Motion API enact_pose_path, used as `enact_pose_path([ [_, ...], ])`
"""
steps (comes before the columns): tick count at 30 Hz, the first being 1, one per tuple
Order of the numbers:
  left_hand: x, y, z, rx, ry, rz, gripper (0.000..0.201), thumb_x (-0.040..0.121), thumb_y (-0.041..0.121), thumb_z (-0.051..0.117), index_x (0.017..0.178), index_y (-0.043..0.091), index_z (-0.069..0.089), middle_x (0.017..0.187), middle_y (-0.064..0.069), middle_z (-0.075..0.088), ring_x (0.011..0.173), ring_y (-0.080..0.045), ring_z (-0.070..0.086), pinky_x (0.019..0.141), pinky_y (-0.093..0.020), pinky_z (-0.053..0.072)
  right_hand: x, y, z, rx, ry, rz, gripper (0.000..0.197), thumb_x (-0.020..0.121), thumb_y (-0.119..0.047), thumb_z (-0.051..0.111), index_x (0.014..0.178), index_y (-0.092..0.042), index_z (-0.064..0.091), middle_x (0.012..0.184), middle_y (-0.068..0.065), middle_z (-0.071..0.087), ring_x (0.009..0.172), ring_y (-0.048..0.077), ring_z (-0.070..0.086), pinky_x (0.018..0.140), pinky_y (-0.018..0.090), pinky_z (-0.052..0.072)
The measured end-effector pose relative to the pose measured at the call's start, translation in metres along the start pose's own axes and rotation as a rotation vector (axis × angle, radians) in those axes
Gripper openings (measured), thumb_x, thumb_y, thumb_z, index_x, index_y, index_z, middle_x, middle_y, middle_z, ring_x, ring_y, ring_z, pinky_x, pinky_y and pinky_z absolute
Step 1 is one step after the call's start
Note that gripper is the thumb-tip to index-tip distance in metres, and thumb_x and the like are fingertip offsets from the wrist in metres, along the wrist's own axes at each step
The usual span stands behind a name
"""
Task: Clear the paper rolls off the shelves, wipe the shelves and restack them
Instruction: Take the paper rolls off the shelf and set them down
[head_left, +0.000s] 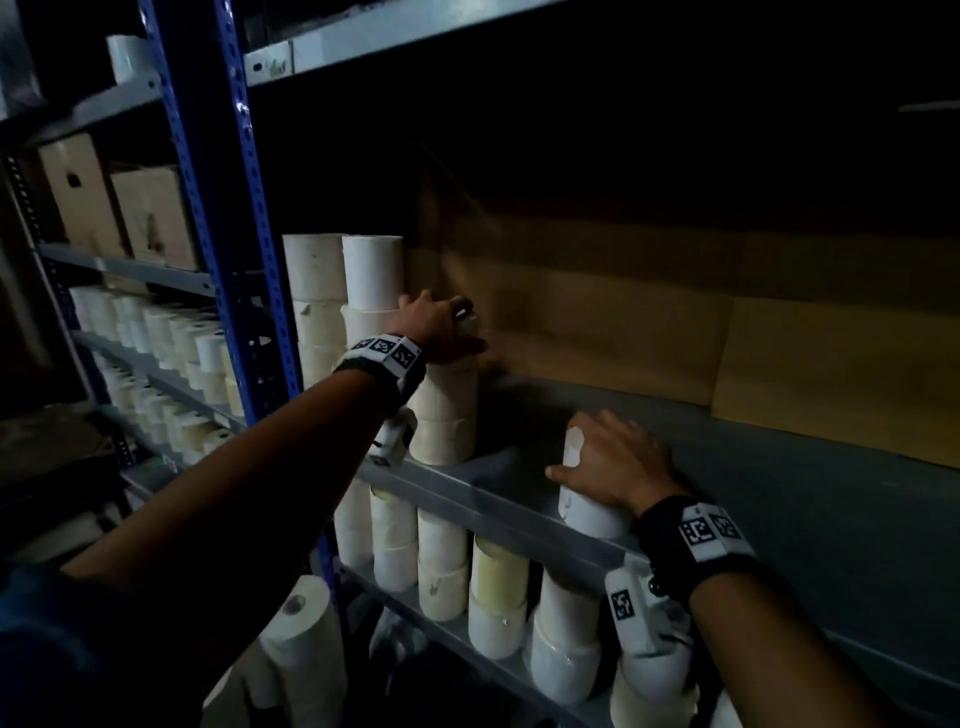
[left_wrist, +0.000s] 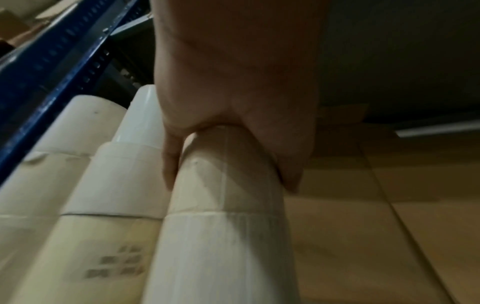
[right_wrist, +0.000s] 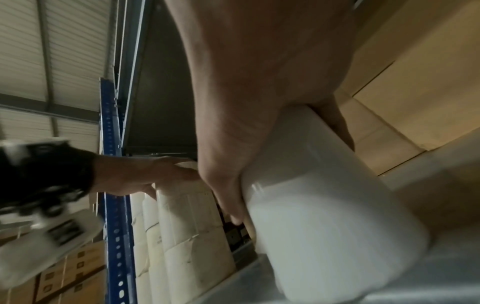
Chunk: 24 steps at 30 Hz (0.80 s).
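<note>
Dim storeroom, grey metal shelf (head_left: 519, 499) on a blue perforated upright (head_left: 244, 218). Left hand (head_left: 439, 327) reaching far-left over the top of a cream roll (left_wrist: 228, 170), thumb down one side and fingers (left_wrist: 288, 164) down the other, gripping it from above; that roll sitting as the top piece of a short stack of rolls (head_left: 447, 415) standing at the left end of the shelf. Just left of it and touching, two taller stacks of rolls (head_left: 343, 291) hard against the upright, the nearer one capped by a whiter roll (head_left: 373, 270). Right hand (head_left: 613, 467) nearer and to the right, clamped over the top of a single white roll (head_left: 587, 504) standing upright on the shelf near its front edge, thumb (right_wrist: 223, 185) pressed down its left side and the other fingers wrapped over the far side. The two held rolls well apart, bare grey shelf between them. Flattened brown cardboard (head_left: 675, 322) lining the back of the shelf behind both hands. On the shelf below (head_left: 467, 644), a row of more rolls stacked upright, cream, yellowish and white. Farther left, a neighbouring rack with more rolls (head_left: 156, 332) and cardboard boxes (head_left: 114, 208) above them.
</note>
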<state>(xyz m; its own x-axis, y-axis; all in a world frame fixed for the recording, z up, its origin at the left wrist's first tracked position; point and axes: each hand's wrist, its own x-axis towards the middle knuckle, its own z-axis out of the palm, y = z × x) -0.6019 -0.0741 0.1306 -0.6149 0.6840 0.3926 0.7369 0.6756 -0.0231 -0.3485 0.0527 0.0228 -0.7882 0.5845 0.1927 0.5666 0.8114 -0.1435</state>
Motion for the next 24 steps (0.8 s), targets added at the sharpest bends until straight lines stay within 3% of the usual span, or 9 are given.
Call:
enact_pose_path([
  [1, 0.005, 0.000, 0.001, -0.007, -0.024, 0.001, 0.079, 0.089, 0.076, 0.059, 0.155, 0.034, 0.043, 0.146, -0.016, 0.054, 0.138, -0.039, 0.044, 0.115, -0.049, 0.032, 0.001, 0.000, 0.001, -0.002, 0.007, 0.003, 0.069, 0.082, -0.072, 0.066, 0.137, -0.036, 0.047, 0.141, 0.003, 0.049, 0.130, 0.036, 0.048, 0.105, 0.049, 0.042],
  [4, 0.013, 0.001, 0.000, -0.024, -0.076, -0.033, 0.089, 0.072, 0.088, 0.062, 0.148, 0.047, 0.043, 0.141, -0.015, 0.054, 0.132, -0.042, 0.044, 0.110, -0.056, 0.039, 0.003, 0.000, 0.003, 0.006, 0.029, 0.004, 0.064, 0.081, -0.067, 0.068, 0.133, -0.036, 0.049, 0.137, 0.003, 0.050, 0.127, 0.035, 0.050, 0.103, 0.049, 0.043],
  [6, 0.010, 0.000, 0.001, -0.044, -0.064, -0.047, 0.086, 0.075, 0.083, 0.066, 0.149, 0.048, 0.043, 0.139, -0.015, 0.049, 0.130, -0.045, 0.042, 0.106, -0.058, 0.044, 0.003, -0.001, 0.003, 0.002, 0.033, 0.006, 0.064, 0.081, -0.066, 0.068, 0.133, -0.035, 0.049, 0.136, 0.003, 0.051, 0.127, 0.035, 0.051, 0.102, 0.049, 0.044],
  [11, -0.029, 0.019, -0.005, 0.013, 0.210, 0.099, 0.085, 0.081, 0.073, 0.068, 0.154, 0.044, 0.037, 0.141, -0.013, 0.041, 0.126, -0.046, 0.037, 0.091, -0.055, 0.053, 0.004, -0.002, 0.000, -0.010, 0.008, 0.010, 0.067, 0.080, -0.068, 0.068, 0.134, -0.034, 0.049, 0.137, 0.004, 0.051, 0.127, 0.035, 0.051, 0.103, 0.049, 0.044],
  [14, -0.055, 0.042, -0.005, -0.019, 0.218, 0.186, 0.087, 0.081, 0.074, 0.066, 0.156, 0.043, 0.034, 0.145, -0.011, 0.039, 0.128, -0.045, 0.035, 0.082, -0.056, 0.055, 0.001, -0.002, -0.007, -0.031, -0.044, -0.004, 0.075, 0.076, -0.071, 0.069, 0.136, -0.032, 0.047, 0.140, 0.006, 0.049, 0.128, 0.037, 0.050, 0.102, 0.049, 0.045],
  [19, -0.085, 0.074, 0.039, -0.066, 0.004, 0.260, 0.094, 0.079, 0.081, 0.055, 0.160, 0.038, 0.033, 0.143, -0.017, 0.050, 0.132, -0.045, 0.043, 0.109, -0.055, 0.039, -0.014, 0.004, -0.021, -0.038, -0.094, -0.010, 0.093, 0.068, -0.071, 0.078, 0.143, -0.032, 0.039, 0.145, 0.006, 0.041, 0.131, 0.040, 0.045, 0.104, 0.053, 0.045],
  [22, -0.100, 0.088, 0.080, -0.087, -0.093, 0.249, 0.107, 0.062, 0.093, 0.039, 0.157, 0.045, 0.030, 0.151, -0.013, 0.048, 0.135, -0.042, 0.042, 0.110, -0.056, 0.039, -0.024, 0.015, -0.027, -0.067, -0.129, -0.002, 0.098, 0.063, -0.070, 0.083, 0.141, -0.032, 0.037, 0.142, 0.005, 0.041, 0.131, 0.041, 0.046, 0.102, 0.054, 0.047],
  [24, -0.103, 0.095, 0.100, -0.093, -0.119, 0.242, 0.106, 0.060, 0.096, 0.039, 0.154, 0.049, 0.027, 0.150, -0.012, 0.049, 0.135, -0.044, 0.042, 0.107, -0.059, 0.041, -0.029, 0.022, -0.030, -0.106, -0.160, -0.002, 0.100, 0.062, -0.071, 0.083, 0.142, -0.031, 0.038, 0.142, 0.005, 0.043, 0.131, 0.040, 0.048, 0.100, 0.051, 0.046],
])
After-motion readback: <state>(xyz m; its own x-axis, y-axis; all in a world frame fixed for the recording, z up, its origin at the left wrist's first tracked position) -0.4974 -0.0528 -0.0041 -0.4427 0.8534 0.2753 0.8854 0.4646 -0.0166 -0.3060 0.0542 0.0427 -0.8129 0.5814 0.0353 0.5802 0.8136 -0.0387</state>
